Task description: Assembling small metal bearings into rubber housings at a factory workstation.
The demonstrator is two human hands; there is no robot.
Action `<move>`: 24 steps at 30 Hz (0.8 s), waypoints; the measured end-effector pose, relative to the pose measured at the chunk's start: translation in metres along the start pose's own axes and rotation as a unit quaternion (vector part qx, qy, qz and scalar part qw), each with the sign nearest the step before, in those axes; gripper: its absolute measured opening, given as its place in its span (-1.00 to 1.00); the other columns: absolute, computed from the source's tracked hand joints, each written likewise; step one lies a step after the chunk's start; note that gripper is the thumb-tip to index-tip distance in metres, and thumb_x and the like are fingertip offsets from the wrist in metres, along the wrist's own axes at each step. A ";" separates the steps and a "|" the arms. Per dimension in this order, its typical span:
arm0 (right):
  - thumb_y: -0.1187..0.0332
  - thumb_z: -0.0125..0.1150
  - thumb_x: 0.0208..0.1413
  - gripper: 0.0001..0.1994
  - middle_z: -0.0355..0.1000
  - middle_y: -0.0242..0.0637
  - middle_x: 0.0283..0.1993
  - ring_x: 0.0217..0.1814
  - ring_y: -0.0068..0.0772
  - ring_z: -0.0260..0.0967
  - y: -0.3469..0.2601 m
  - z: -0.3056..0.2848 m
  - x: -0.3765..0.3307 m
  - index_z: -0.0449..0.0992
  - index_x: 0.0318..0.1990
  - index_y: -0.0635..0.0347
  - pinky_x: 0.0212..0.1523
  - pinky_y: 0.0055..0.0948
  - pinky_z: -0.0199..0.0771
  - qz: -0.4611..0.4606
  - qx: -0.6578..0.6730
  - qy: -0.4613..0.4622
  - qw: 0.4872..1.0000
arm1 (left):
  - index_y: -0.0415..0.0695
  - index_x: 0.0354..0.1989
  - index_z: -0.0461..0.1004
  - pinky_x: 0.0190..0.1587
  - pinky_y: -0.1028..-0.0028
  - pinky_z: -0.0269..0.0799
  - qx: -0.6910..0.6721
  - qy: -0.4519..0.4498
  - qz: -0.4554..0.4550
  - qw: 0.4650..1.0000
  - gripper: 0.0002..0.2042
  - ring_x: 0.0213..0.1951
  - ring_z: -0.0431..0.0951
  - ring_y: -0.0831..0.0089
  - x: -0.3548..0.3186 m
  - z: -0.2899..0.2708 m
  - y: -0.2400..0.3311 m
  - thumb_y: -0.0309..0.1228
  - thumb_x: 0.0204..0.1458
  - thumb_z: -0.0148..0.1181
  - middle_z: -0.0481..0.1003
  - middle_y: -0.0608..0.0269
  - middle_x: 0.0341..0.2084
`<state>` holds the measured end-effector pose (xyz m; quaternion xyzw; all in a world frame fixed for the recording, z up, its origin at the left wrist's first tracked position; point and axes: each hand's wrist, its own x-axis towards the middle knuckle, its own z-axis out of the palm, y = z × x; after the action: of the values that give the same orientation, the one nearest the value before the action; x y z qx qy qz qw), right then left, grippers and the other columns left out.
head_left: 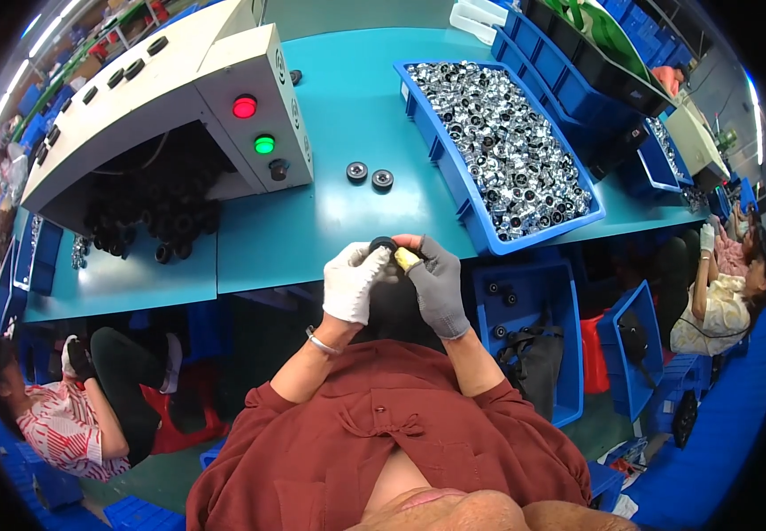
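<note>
Right now, a small black wheel (383, 242) is held by the near edge of the counter (312, 232), between two gloved hands. One side is pinched by the left hand (349, 281), in a white glove, and the other side is held by the right hand (441, 288), in a grey glove, so the grip is closed on the wheel from both sides. The wheel could be dropped if the glove cloth slips on it, and it might be lost down past the edge, because the edge is so close. Two more wheels (382, 180) might be sent rolling if they are bumped by a hand. Shiny parts (507, 142) might be spilled if the full blue bin (549, 232) is knocked, as its near corner is set right at the counter's edge. No brand or word can be read on the wheels. Round marks (280, 64) can be seen on the white machine (263, 88), near its red light (244, 107), but they are too small to be read.
</note>
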<state>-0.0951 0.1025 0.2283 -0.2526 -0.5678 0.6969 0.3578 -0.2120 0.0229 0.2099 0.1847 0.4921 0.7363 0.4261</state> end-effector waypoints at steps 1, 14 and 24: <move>0.67 -0.04 0.12 -0.66 0.56 -0.29 -0.08 -0.07 -0.60 0.48 0.000 0.000 0.001 0.54 0.03 0.40 -0.02 -0.59 0.49 0.000 0.000 -0.001 1.000 | -0.36 -0.15 0.49 -0.33 0.49 0.58 -0.032 0.007 -0.041 0.999 -0.82 -0.42 0.58 0.45 0.001 0.000 0.000 -0.44 0.26 0.18 0.56 0.13 -0.40; 0.50 0.18 0.16 -0.58 0.40 -0.31 0.13 0.09 -0.54 0.37 -0.009 -0.011 0.004 0.45 0.20 0.32 0.08 -0.53 0.42 -0.030 -0.071 -0.097 0.992 | -0.26 -0.13 0.51 -0.37 0.45 0.42 -0.212 -0.057 -0.099 0.971 -0.71 -0.39 0.50 0.45 -0.004 -0.004 -0.013 -0.23 0.31 0.14 0.51 0.22 -0.33; 0.29 0.40 0.06 -0.59 0.43 -0.33 -0.04 -0.01 -0.52 0.39 -0.013 -0.014 0.007 0.54 0.03 0.31 0.00 -0.51 0.40 -0.101 -0.132 -0.127 0.978 | -0.13 -0.08 0.46 -0.37 0.51 0.37 -0.259 -0.076 -0.154 0.951 -0.74 -0.33 0.49 0.47 -0.013 0.006 -0.002 -0.21 0.27 0.20 0.50 0.30 -0.27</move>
<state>-0.0862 0.1180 0.2386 -0.1483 -0.7181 0.6028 0.3147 -0.1999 0.0162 0.2124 0.0451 0.2734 0.7478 0.6034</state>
